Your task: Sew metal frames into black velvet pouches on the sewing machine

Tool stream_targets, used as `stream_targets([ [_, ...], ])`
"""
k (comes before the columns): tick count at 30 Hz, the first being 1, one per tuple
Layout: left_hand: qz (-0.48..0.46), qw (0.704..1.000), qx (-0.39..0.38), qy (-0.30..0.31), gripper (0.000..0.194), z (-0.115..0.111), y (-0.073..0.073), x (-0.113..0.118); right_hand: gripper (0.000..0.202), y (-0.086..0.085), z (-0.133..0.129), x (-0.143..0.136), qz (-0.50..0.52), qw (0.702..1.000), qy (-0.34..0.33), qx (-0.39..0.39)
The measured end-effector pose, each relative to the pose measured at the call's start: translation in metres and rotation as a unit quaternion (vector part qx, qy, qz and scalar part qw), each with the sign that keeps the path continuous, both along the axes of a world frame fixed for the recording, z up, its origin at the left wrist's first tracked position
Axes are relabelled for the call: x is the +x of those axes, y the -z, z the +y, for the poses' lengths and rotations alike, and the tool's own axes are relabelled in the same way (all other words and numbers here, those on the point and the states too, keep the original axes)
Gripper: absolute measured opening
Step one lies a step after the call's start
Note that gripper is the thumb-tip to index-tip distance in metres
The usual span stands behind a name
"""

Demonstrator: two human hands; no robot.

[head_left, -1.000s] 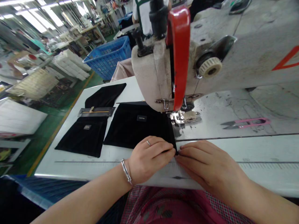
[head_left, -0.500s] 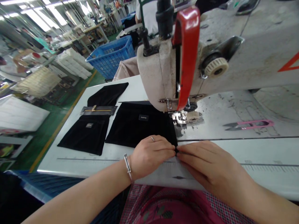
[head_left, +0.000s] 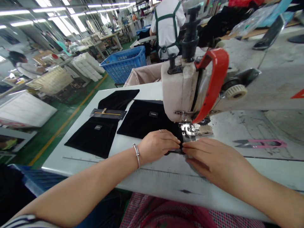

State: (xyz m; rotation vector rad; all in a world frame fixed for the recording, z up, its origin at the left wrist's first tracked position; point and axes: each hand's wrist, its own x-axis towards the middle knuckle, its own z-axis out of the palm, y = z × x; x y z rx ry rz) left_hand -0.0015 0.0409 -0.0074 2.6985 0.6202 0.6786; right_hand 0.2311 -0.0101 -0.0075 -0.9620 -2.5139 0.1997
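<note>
A black fabric piece (head_left: 142, 118) with a small label lies partly under the head of a sewing machine (head_left: 178, 91). My left hand (head_left: 156, 145) pinches its near edge, just in front of the metal presser foot (head_left: 188, 129). Fingertips of my right hand (head_left: 211, 155) close on the same edge at the corner, almost touching the left fingertips. Left of this piece lies another black fabric piece (head_left: 92, 134) with a small tag, and a dark strip with a gold zipper (head_left: 108, 113) lies across its upper part.
Pink-handled snips (head_left: 263, 143) lie on the machine bed at the right. The red lever (head_left: 217, 79) stands out from the machine head. Beyond the table (head_left: 83, 171) are a blue basket (head_left: 125, 61) and a person in a white shirt (head_left: 166, 28).
The view has tilted up and shifted. Both hands have moved closer to the presser foot with the fabric edge, and a folded or dark edge now shows below the left fingers.
</note>
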Motion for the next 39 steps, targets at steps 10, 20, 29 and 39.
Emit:
stream_targets([
  [10, 0.012, 0.999, 0.015, -0.040, 0.021, 0.037, 0.005, 0.002, 0.030, 0.009, 0.018, -0.001, -0.033, 0.998, 0.049, 0.036],
  [20, 0.008, 0.996, 0.028, -0.079, 0.019, 0.056, 0.007, 0.002, 0.028, 0.015, 0.023, -0.002, -0.015, 0.998, 0.050, 0.030],
  [29, 0.014, 0.996, 0.030, -0.082, 0.019, 0.055, 0.007, 0.002, 0.026, 0.016, 0.024, -0.002, -0.009, 0.999, 0.051, 0.008],
  [39, 0.196, 0.964, 0.180, -0.024, 0.030, 0.076, -0.007, -0.024, 0.015, 0.010, 0.034, 0.018, 0.125, 0.988, 0.079, 0.035],
])
